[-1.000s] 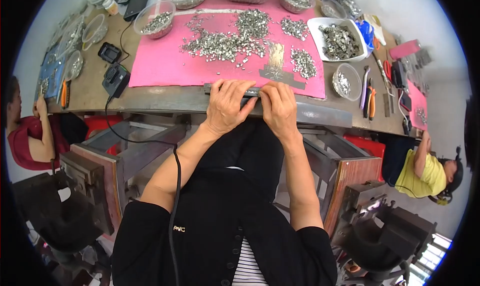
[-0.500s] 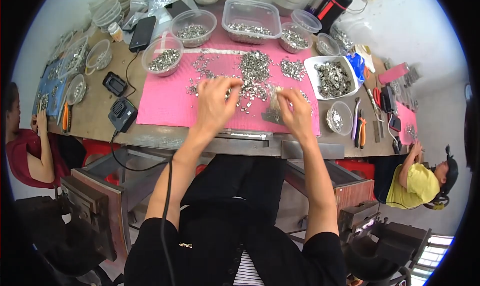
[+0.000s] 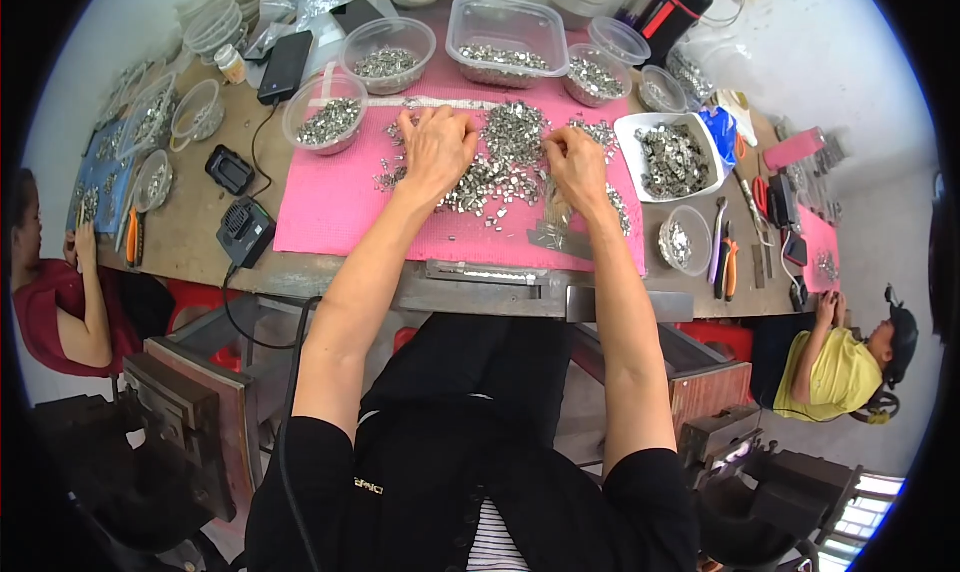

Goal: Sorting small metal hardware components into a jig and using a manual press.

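My left hand (image 3: 438,154) is over the left side of a pink mat (image 3: 330,207), beside the main heap of small silvery metal pieces (image 3: 514,132). Its fingers curl downward, the tips partly hidden. At the heap's right side is my right hand (image 3: 578,172), thumb and forefinger pinched together; anything between them is too small to make out. More loose metal pieces (image 3: 490,184) spread over the mat between my hands. Partly under my right wrist lies a flat grey metal plate (image 3: 560,238) near the mat's front edge.
Clear tubs of metal pieces, including a round tub (image 3: 326,122) and a rectangular tub (image 3: 507,37), line the back. A white dish (image 3: 668,157) stands right, near orange-handled pliers (image 3: 730,267). A black charger (image 3: 246,229) sits left. Co-workers sit at both sides.
Both hands have moved farther from me across the mat, the right also slightly left toward the heap. More of the loose pieces between them show now.
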### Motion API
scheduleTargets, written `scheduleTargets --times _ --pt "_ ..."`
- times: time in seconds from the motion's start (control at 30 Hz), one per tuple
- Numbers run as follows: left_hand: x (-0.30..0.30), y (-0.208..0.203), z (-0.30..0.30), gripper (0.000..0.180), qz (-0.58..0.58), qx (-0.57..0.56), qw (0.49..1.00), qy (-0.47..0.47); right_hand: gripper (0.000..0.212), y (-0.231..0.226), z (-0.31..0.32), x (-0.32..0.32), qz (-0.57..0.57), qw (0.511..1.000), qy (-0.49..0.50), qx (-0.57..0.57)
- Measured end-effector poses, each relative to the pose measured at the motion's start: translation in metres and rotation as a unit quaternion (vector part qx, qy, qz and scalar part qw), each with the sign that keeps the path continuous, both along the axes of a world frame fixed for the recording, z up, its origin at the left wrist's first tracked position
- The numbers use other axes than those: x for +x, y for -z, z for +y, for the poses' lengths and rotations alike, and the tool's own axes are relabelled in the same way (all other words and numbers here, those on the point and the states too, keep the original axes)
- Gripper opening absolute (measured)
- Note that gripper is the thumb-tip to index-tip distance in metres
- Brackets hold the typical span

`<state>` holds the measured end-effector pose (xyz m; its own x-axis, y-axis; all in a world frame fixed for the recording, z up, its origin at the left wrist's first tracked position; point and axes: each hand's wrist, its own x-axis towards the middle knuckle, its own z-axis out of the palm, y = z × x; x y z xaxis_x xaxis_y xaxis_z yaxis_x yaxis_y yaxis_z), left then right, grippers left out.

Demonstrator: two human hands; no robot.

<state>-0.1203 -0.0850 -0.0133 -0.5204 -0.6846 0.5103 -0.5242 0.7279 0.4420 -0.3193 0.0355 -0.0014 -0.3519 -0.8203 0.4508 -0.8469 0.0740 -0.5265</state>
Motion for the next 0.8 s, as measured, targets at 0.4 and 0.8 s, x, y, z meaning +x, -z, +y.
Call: scheduleTargets --times 0.4,0.8 --pt "0.032 -0.029 0.096 0.008 -0.045 -0.064 0.972 0.220 0.011 0.010 0.000 0.003 0.035 0.999 -0.003 -0.002" --pt "0.035 -0.015 0.110 0.006 -0.037 0.031 0.971 0.234 0.019 0.012 -0.001 0.005 0.043 0.999 -0.001 -0.022"
